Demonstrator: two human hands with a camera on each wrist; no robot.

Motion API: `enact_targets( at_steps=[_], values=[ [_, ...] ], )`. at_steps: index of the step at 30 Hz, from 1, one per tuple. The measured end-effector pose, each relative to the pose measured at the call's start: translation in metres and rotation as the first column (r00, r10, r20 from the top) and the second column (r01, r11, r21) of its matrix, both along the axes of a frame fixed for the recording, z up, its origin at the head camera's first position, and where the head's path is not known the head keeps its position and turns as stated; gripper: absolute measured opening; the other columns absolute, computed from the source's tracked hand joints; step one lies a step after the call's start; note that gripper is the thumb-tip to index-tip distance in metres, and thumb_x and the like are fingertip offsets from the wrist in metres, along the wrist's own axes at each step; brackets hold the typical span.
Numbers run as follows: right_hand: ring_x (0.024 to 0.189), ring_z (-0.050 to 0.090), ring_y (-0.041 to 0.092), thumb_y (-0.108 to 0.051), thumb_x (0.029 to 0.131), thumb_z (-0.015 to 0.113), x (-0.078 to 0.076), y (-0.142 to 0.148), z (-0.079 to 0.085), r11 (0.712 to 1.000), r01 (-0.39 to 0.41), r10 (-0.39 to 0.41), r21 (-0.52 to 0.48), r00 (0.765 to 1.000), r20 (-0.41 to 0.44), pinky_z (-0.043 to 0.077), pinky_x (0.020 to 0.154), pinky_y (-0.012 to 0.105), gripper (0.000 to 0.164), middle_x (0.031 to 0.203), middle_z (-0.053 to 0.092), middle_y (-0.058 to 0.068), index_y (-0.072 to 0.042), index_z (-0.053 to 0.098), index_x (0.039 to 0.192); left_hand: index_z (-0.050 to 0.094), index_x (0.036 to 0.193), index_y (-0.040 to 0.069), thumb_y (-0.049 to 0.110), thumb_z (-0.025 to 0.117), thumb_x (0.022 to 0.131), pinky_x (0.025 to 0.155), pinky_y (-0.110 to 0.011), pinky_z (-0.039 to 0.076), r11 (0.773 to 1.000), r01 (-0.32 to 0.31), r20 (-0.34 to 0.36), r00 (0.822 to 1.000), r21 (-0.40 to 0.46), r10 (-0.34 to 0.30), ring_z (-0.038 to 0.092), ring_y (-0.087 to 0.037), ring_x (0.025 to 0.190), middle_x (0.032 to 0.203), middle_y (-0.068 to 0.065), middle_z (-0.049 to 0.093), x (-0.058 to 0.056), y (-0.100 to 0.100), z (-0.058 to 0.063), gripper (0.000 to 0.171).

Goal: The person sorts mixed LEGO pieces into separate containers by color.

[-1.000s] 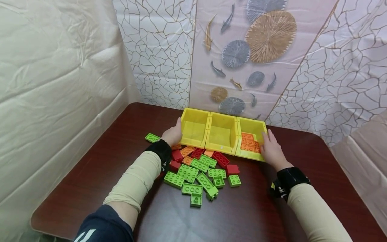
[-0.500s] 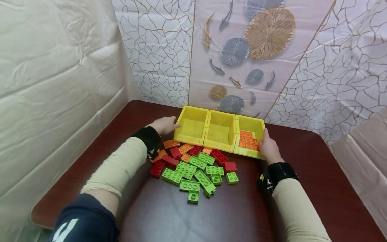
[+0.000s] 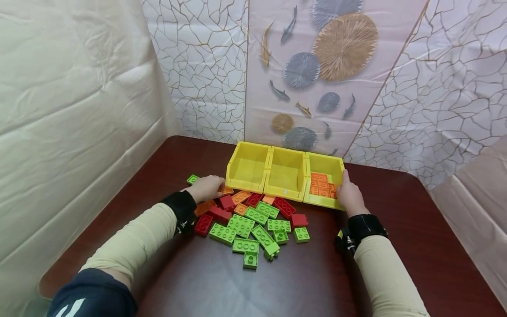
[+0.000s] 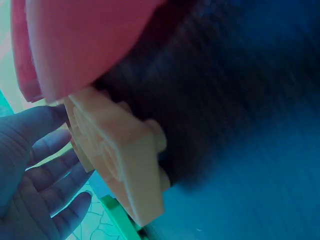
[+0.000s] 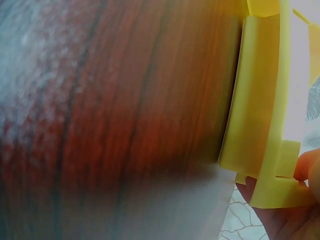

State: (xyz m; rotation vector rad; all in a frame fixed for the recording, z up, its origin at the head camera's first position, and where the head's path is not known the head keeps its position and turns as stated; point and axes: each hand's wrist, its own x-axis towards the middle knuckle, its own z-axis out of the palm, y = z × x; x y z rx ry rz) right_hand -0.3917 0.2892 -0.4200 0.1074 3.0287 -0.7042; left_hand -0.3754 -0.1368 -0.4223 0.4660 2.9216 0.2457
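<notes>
My left hand point(image 3: 203, 188) reaches over the left edge of a pile of toy building bricks, fingertips right at an orange brick point(image 3: 227, 191) in front of the yellow bin point(image 3: 286, 194). The left wrist view has the thumb at an orange brick point(image 4: 137, 165), the other fingers spread and loosely bent behind it. A large blurred red brick point(image 4: 85, 45) fills the top there. My right hand point(image 3: 350, 193) grips the bin's right end, thumb over the rim and fingers behind the wall point(image 5: 260, 100). Several orange bricks point(image 3: 320, 185) lie in the bin's right compartment; the other two compartments are bare.
Green bricks point(image 3: 241, 225), red bricks point(image 3: 203, 225) and a few orange bricks point(image 3: 240, 197) lie loose before the bin on the dark wooden table point(image 3: 301, 281). One green brick point(image 3: 192, 179) lies apart at the left. Patterned cloth point(image 3: 198, 75) hangs close behind the table.
My left hand has come away from the bin's left end and moved left and down to the orange bricks. My right hand stays at the bin's right end, its fingers now closer around it.
</notes>
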Motion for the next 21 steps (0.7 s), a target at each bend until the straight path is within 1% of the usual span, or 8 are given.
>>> enact_targets(
  at_steps=[5, 9, 12, 15, 16, 18, 20, 21],
  values=[
    [0.098, 0.049, 0.040, -0.010, 0.099, 0.031, 0.000, 0.000, -0.003, 1.000, 0.010, -0.010, -0.005, 1.000, -0.002, 0.040, 0.081, 0.049, 0.064, 0.127, 0.039, 0.037, -0.004, -0.012, 0.146, 0.059, 0.092, 0.010, 0.023, 0.068, 0.086, 0.066, -0.031, 0.045, 1.000, -0.006, -0.003, 1.000, 0.023, 0.006, 0.051, -0.020, 0.073, 0.079, -0.003, 0.055, 0.001, -0.006, 0.000, 0.017],
    [0.095, 0.047, 0.038, -0.011, 0.100, 0.031, 0.000, 0.001, 0.000, 1.000, 0.011, -0.011, -0.008, 1.000, 0.013, 0.039, 0.081, 0.049, 0.065, 0.127, 0.039, 0.036, -0.005, -0.014, 0.146, 0.060, 0.093, 0.010, 0.023, 0.069, 0.085, 0.066, -0.031, 0.046, 1.000, -0.016, -0.024, 1.000, 0.000, 0.016, 0.052, -0.019, 0.073, 0.080, -0.002, 0.056, 0.004, -0.018, 0.005, 0.018],
    [0.093, 0.049, 0.038, -0.011, 0.100, 0.030, 0.001, 0.002, 0.001, 1.000, 0.006, -0.006, 0.005, 1.000, 0.015, 0.040, 0.080, 0.048, 0.064, 0.124, 0.041, 0.037, -0.004, -0.014, 0.146, 0.060, 0.095, 0.010, 0.023, 0.070, 0.084, 0.068, -0.032, 0.047, 0.999, -0.019, -0.051, 0.999, -0.040, 0.017, 0.052, -0.020, 0.074, 0.081, -0.003, 0.056, 0.009, -0.026, 0.015, 0.020],
    [0.093, 0.050, 0.038, -0.011, 0.100, 0.030, 0.001, 0.001, 0.002, 1.000, 0.005, -0.005, 0.006, 1.000, 0.013, 0.040, 0.079, 0.048, 0.064, 0.122, 0.043, 0.036, -0.004, -0.013, 0.146, 0.061, 0.095, 0.010, 0.022, 0.072, 0.082, 0.070, -0.034, 0.048, 0.999, -0.006, -0.109, 0.994, -0.047, 0.001, 0.052, -0.021, 0.075, 0.082, -0.004, 0.057, 0.016, -0.029, 0.030, 0.021],
    [0.093, 0.050, 0.038, -0.011, 0.100, 0.030, 0.001, 0.001, 0.002, 1.000, 0.004, -0.005, 0.007, 1.000, 0.009, 0.040, 0.079, 0.048, 0.063, 0.122, 0.043, 0.036, -0.004, -0.013, 0.146, 0.061, 0.095, 0.009, 0.021, 0.072, 0.082, 0.070, -0.034, 0.048, 0.999, 0.009, -0.136, 0.991, -0.036, -0.013, 0.052, -0.021, 0.075, 0.083, -0.004, 0.057, 0.017, -0.027, 0.035, 0.021],
    [0.094, 0.050, 0.038, -0.011, 0.100, 0.031, 0.000, 0.000, 0.001, 1.000, 0.008, -0.008, 0.005, 1.000, 0.004, 0.040, 0.079, 0.048, 0.063, 0.122, 0.043, 0.036, -0.004, -0.012, 0.146, 0.061, 0.096, 0.009, 0.020, 0.071, 0.082, 0.071, -0.034, 0.048, 0.999, 0.054, -0.193, 0.980, -0.011, -0.055, 0.052, -0.021, 0.075, 0.084, -0.004, 0.058, 0.019, -0.018, 0.046, 0.021],
    [0.096, 0.051, 0.039, -0.010, 0.100, 0.031, 0.000, -0.001, 0.000, 1.000, 0.012, -0.012, 0.010, 1.000, -0.001, 0.041, 0.080, 0.048, 0.063, 0.122, 0.044, 0.036, -0.004, -0.011, 0.147, 0.061, 0.097, 0.009, 0.020, 0.069, 0.083, 0.070, -0.034, 0.049, 0.992, 0.129, -0.238, 0.963, 0.007, -0.123, 0.054, -0.019, 0.076, 0.086, -0.004, 0.059, 0.020, 0.001, 0.055, 0.019],
    [0.096, 0.051, 0.039, -0.011, 0.100, 0.031, -0.001, -0.002, -0.001, 1.000, 0.014, -0.014, 0.009, 1.000, 0.002, 0.041, 0.080, 0.048, 0.063, 0.122, 0.044, 0.036, -0.004, -0.010, 0.147, 0.061, 0.096, 0.010, 0.019, 0.068, 0.084, 0.070, -0.034, 0.049, 0.985, 0.175, -0.258, 0.952, 0.010, -0.166, 0.055, -0.018, 0.077, 0.086, -0.003, 0.059, 0.021, 0.013, 0.060, 0.017]
  ],
)
